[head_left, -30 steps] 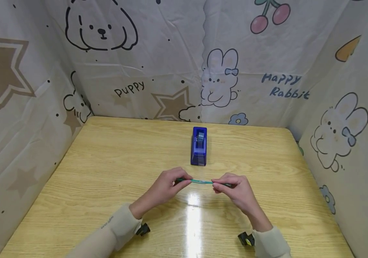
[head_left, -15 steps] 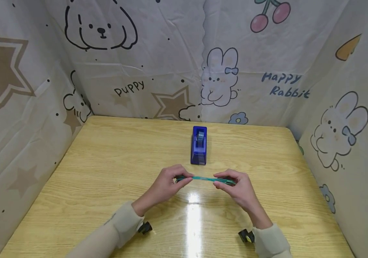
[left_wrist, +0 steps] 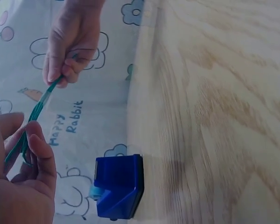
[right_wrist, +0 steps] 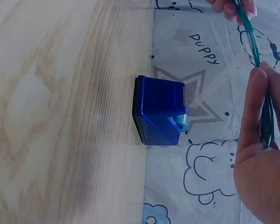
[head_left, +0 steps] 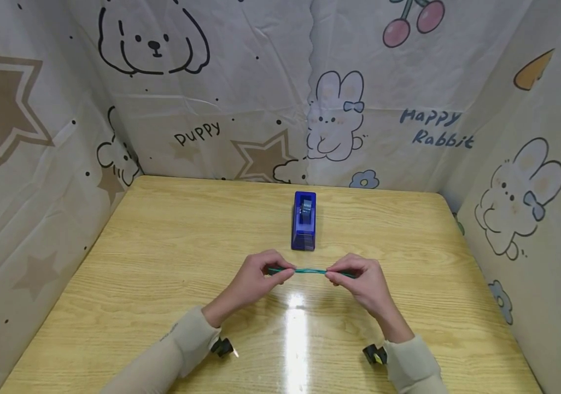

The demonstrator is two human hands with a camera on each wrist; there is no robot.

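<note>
A thin bundle of green cord (head_left: 310,271) stretches between both hands above the table. A shiny, clear strip that looks like tape (left_wrist: 46,95) lies around its middle. My left hand (head_left: 264,273) pinches the bundle's left part between thumb and fingers. On the other side my right hand (head_left: 359,279) pinches the right part with thumb and forefinger. The looped end of the green cord (right_wrist: 268,123) shows inside the right hand in the right wrist view. Behind the hands a blue tape dispenser (head_left: 303,221) stands upright with a roll of clear tape (head_left: 306,209) in it.
The wooden table (head_left: 172,230) carries a bright light reflection at its front middle. A patterned cloth (head_left: 241,98) with cartoon animals hangs along the back and both sides. Small black wrist cameras (head_left: 221,347) sit at the cuffs.
The right fingers parted around the cord half a second ago and now pinch it again. Both hands have risen slightly in view. The tape dispenser stands where it was.
</note>
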